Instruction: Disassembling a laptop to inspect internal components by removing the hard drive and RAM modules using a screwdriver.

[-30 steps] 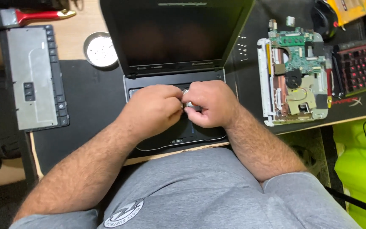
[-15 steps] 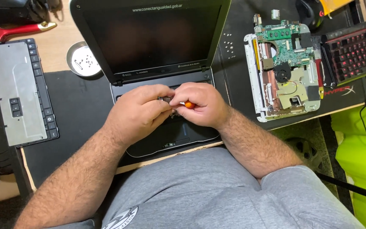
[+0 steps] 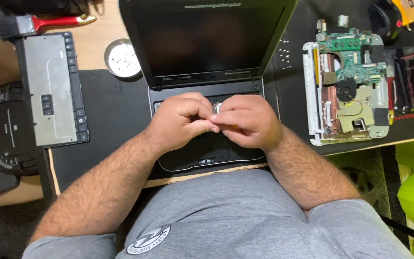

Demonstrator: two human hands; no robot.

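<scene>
matt black plastic laptop (image 3: 207, 91) with a glossy screen; shiny metal dish (image 3: 122, 58); smooth wooden desk (image 3: 94, 36); grey cloth shirt (image 3: 235, 216).

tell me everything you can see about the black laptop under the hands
The black laptop sits open on a dark mat at the desk's front edge, with its dark, unlit screen tilted back. The casing looks like matte plastic with a glossy rounded front lip. The keyboard seems to be missing, leaving a bare recessed base. The left hand and right hand rest together over that base, pinching a small silvery part that is too hidden to identify.
</scene>
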